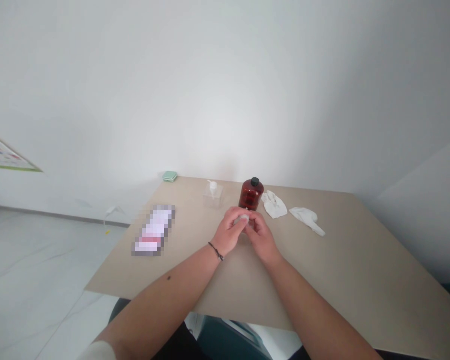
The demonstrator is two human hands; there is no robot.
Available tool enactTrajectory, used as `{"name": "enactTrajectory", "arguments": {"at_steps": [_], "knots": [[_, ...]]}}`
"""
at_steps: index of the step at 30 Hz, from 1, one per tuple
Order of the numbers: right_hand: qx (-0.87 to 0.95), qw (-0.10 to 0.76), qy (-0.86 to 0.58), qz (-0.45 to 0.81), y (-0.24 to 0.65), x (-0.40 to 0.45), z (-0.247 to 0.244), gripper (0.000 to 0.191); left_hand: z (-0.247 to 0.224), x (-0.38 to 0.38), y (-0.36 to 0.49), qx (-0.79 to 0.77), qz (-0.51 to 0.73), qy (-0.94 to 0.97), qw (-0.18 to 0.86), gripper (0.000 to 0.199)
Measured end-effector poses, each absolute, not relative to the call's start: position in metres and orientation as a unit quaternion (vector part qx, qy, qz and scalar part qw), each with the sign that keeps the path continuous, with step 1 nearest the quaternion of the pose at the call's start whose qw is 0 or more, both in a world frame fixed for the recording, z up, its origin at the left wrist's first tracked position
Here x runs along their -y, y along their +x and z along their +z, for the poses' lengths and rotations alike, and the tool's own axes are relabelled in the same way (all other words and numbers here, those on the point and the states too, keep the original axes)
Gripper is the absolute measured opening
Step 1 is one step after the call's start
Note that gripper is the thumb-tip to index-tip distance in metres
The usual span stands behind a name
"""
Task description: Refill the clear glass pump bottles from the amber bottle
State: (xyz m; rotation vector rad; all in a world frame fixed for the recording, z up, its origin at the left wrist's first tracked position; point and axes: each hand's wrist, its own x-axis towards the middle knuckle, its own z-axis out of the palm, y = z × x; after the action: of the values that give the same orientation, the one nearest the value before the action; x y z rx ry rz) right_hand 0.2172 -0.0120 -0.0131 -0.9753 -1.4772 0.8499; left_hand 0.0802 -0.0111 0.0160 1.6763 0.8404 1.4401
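Observation:
Over the middle of the table, my left hand (pixel 228 232) and my right hand (pixel 261 236) meet with fingers bent round a small whitish, partly clear object (pixel 243 218). Most of it is hidden by the fingers, so its kind does not show. Just behind the hands stands an upright dark red-brown bottle (pixel 251 194) with a black cap. Further left is a clear square bottle (pixel 212 196) with a white pump top. A crumpled white piece (pixel 275 205), like cloth or tissue, lies beside the brown bottle. Another white crumpled piece (pixel 306 218) is to its right.
A blurred-out phone-shaped item (pixel 154 231) lies on the left of the beige table (pixel 345 280). At the back left corner sits a small green box-like thing (pixel 170 176). The white wall (pixel 225 100) rises directly behind the table.

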Motion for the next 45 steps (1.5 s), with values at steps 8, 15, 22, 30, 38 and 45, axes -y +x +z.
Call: {"name": "enactTrajectory", "arguments": {"at_steps": [8, 15, 22, 30, 38, 45], "knots": [[0.608, 0.557, -0.422, 0.377, 0.2151, 0.0121, -0.0132, 0.033, 0.0133, 0.011, 0.0801, -0.324, 0.567, 0.656, 0.378, 0.026], [0.619, 0.56, -0.406, 0.373, 0.215, 0.0127, -0.0105, 0.031, 0.0107, 0.0105, 0.0802, -0.321, 0.568, 0.657, 0.377, 0.023], [0.621, 0.554, -0.411, 0.374, 0.2146, 0.0133, -0.0097, 0.026, 0.0113, 0.0105, 0.0797, -0.326, 0.566, 0.657, 0.377, 0.027], [0.597, 0.564, -0.422, 0.384, 0.2134, 0.0131, -0.0107, 0.03, 0.0112, 0.0104, 0.0799, -0.322, 0.564, 0.661, 0.376, 0.026], [0.612, 0.556, -0.399, 0.396, 0.2193, 0.0121, -0.013, 0.029, 0.0124, 0.0109, 0.0798, -0.322, 0.563, 0.662, 0.375, 0.026], [0.611, 0.555, -0.405, 0.392, 0.2209, 0.0104, -0.0155, 0.028, 0.0123, 0.0115, 0.0807, -0.322, 0.567, 0.657, 0.379, 0.026]]}}
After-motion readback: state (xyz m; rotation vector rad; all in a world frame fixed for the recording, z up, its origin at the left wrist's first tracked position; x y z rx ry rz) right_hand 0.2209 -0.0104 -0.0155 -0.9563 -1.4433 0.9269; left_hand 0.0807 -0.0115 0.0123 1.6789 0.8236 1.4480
